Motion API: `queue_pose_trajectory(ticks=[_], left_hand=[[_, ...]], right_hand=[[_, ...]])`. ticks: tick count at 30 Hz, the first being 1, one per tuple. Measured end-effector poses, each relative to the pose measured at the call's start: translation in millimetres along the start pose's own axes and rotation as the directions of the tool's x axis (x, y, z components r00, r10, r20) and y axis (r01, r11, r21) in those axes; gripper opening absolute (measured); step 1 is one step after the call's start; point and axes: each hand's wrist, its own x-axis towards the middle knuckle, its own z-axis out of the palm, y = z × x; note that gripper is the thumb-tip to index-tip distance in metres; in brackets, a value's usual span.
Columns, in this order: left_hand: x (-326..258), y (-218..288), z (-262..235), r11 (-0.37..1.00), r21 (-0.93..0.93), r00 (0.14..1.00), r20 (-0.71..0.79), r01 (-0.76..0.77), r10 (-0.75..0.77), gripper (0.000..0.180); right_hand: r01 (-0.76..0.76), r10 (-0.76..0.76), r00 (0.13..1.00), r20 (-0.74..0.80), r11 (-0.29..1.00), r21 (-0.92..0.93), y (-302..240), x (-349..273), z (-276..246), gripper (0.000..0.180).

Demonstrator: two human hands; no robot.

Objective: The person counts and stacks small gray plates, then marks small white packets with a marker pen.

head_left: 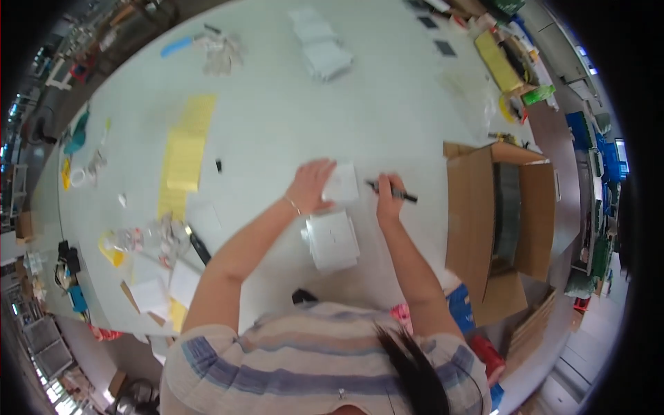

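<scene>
My right hand is closed around a black marker, whose uncapped-looking tip points left, just right of a white square card. My left hand rests at the card's left side, with fingers stretched and the thumb apart. Nearer to me lies a stack of white cards, slightly uneven at its edges. A small black piece, probably a cap, sits on the table to the left of my left hand.
Open cardboard box on the right; white stacks at the far side. To the left are yellow sheets, a black-handled cutter, a clear plastic bottle and loose papers. Gloves lie far left.
</scene>
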Motion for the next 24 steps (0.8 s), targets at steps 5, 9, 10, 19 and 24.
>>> queue_pose_trajectory(ticks=[5,9,10,19,24], left_hand=[[-4.9,3.5,3.1,0.990,-0.134,0.996,-0.071,0.034,-0.044,0.094],[-12.0,2.4,6.7,0.990,-0.135,0.992,-0.119,0.033,-0.050,0.094],[-12.5,3.1,9.4,0.989,-0.142,0.991,-0.118,0.040,-0.057,0.094],[-8.5,-0.2,9.7,0.987,-0.161,0.990,-0.144,-0.017,-0.006,0.084],[-6.5,-3.4,8.3,0.988,-0.153,0.992,-0.126,-0.009,-0.010,0.082]], right_hand=[[0.029,-0.023,0.995,0.100,0.998,-0.053,32.0,12.8,28.1,0.021],[0.177,-0.133,0.964,0.232,0.967,-0.184,34.4,5.2,39.6,0.017],[0.173,-0.126,0.963,0.237,0.967,-0.189,37.1,5.0,40.4,0.017],[0.405,-0.345,0.907,0.241,0.873,-0.272,48.5,13.1,48.8,0.020],[0.477,-0.415,0.871,0.262,0.843,-0.251,44.7,15.5,53.0,0.019]])
